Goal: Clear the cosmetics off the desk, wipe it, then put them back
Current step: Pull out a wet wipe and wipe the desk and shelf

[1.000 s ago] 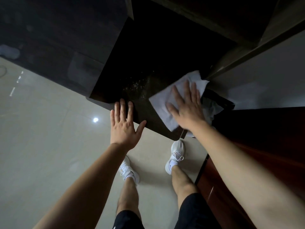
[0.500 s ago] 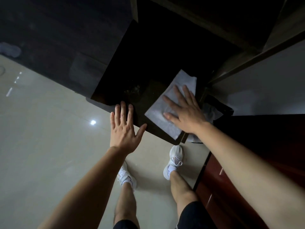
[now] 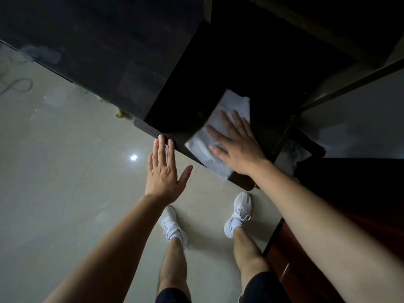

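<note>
Pressing flat on the white cloth [image 3: 235, 103], the right hand [image 3: 237, 147] had its fingers straight and spread, gripping nothing. Cloth lay under its palm and fingers on the dark desk [image 3: 196, 95], by the front edge. Left hand [image 3: 164, 171] was flat and empty too, fingertips at the desk edge, left of the cloth.

The desk [image 3: 192, 101] is dark glossy wood, the wipe [image 3: 218, 132] white soft cloth or paper, the floor [image 3: 65, 171] shiny tile.

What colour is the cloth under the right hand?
White, plain; the flat wiping cloth shows best in the head view.
</note>
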`<state>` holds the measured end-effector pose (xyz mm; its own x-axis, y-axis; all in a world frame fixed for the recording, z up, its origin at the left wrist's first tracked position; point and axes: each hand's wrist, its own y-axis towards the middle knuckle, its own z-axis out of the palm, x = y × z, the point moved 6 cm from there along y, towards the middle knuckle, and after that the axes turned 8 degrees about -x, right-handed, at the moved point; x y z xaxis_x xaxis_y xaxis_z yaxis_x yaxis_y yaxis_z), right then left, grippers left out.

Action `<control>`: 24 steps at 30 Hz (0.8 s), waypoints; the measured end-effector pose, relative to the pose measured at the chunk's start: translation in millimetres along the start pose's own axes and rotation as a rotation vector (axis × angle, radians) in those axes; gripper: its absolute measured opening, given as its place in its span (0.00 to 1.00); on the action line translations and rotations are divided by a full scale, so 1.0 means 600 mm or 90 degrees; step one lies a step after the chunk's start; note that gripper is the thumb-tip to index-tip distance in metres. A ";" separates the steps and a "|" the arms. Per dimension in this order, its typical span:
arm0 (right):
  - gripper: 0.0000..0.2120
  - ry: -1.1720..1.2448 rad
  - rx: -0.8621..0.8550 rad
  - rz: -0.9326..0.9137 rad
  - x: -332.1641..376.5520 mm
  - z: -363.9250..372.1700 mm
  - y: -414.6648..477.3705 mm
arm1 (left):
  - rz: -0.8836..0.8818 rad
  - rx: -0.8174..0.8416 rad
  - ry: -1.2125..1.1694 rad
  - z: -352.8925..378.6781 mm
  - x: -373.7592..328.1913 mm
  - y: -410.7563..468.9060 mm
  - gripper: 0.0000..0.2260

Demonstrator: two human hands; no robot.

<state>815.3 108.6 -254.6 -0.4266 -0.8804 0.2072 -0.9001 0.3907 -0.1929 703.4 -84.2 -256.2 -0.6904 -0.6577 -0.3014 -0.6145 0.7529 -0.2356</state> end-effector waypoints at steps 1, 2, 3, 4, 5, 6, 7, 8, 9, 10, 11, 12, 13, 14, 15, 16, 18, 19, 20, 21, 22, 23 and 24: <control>0.31 -0.001 0.012 0.018 -0.025 -0.001 -0.020 | 0.000 0.011 -0.003 -0.001 0.003 -0.001 0.39; 0.32 -0.003 0.024 0.048 -0.045 -0.002 -0.032 | 0.001 0.023 -0.001 -0.001 0.006 -0.002 0.39; 0.33 -0.005 0.031 0.091 -0.058 -0.002 -0.033 | 0.003 0.034 0.005 -0.001 0.009 -0.003 0.39; 0.33 -0.004 0.029 0.144 -0.064 -0.005 -0.024 | 0.007 0.042 0.012 -0.002 0.011 -0.002 0.40; 0.33 0.003 0.017 0.196 -0.063 -0.011 -0.006 | 0.012 0.046 0.017 -0.003 0.012 -0.001 0.40; 0.33 0.014 -0.001 0.238 -0.054 -0.016 0.018 | 0.016 0.045 0.019 -0.004 0.012 -0.001 0.40; 0.33 0.025 -0.019 0.260 -0.037 -0.020 0.047 | 0.018 0.042 0.018 -0.006 0.012 0.000 0.40; 0.32 0.036 -0.032 0.260 -0.014 -0.023 0.078 | 0.021 0.039 0.015 -0.006 0.011 0.001 0.40; 0.32 0.036 -0.035 0.235 0.015 -0.023 0.106 | 0.024 0.038 0.011 -0.008 0.012 0.001 0.41; 0.31 0.019 -0.032 0.189 0.047 -0.022 0.128 | 0.026 0.036 0.008 -0.010 0.012 0.001 0.41; 0.30 -0.007 -0.027 0.134 0.074 -0.018 0.140 | 0.028 0.034 0.008 -0.011 0.013 0.001 0.40; 0.29 -0.032 -0.023 0.083 0.090 -0.013 0.140 | 0.032 0.032 0.011 -0.012 0.013 0.001 0.40; 0.29 -0.052 -0.018 0.042 0.094 -0.009 0.127 | 0.037 0.033 0.015 -0.014 0.012 0.001 0.40; 0.29 -0.055 -0.013 0.011 0.089 -0.006 0.105 | 0.039 0.034 0.018 -0.016 0.011 0.001 0.40; 0.28 -0.041 -0.009 -0.008 0.076 -0.004 0.075 | 0.039 0.036 0.019 -0.017 0.011 0.001 0.39; 0.27 -0.023 -0.008 -0.012 0.055 -0.004 0.041 | 0.039 0.039 0.018 -0.019 0.009 0.001 0.39; 0.27 -0.021 0.003 0.007 0.011 -0.004 -0.025 | 0.036 0.045 0.022 -0.021 0.006 0.002 0.39; 0.27 -0.029 0.010 0.020 -0.006 -0.005 -0.047 | 0.033 0.047 0.027 -0.021 0.006 0.002 0.39; 0.27 -0.034 0.017 0.034 -0.015 -0.006 -0.055 | 0.031 0.049 0.033 -0.020 0.007 0.003 0.39; 0.28 -0.040 0.023 0.045 -0.017 -0.006 -0.049 | 0.031 0.050 0.037 -0.020 0.008 0.004 0.40; 0.29 -0.044 0.026 0.052 -0.011 -0.008 -0.031 | 0.033 0.051 0.038 -0.019 0.009 0.004 0.40; 0.29 -0.040 0.025 0.057 0.000 -0.011 -0.001 | 0.034 0.049 0.036 -0.019 0.010 0.004 0.40; 0.29 -0.032 0.022 0.063 0.015 -0.013 0.036 | 0.033 0.045 0.034 -0.018 0.011 0.004 0.40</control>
<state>791.6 111.3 -249.5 -0.5068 -0.8511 0.1372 -0.8502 0.4671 -0.2429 693.3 -86.7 -248.8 -0.7409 -0.6171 -0.2650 -0.5508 0.7842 -0.2858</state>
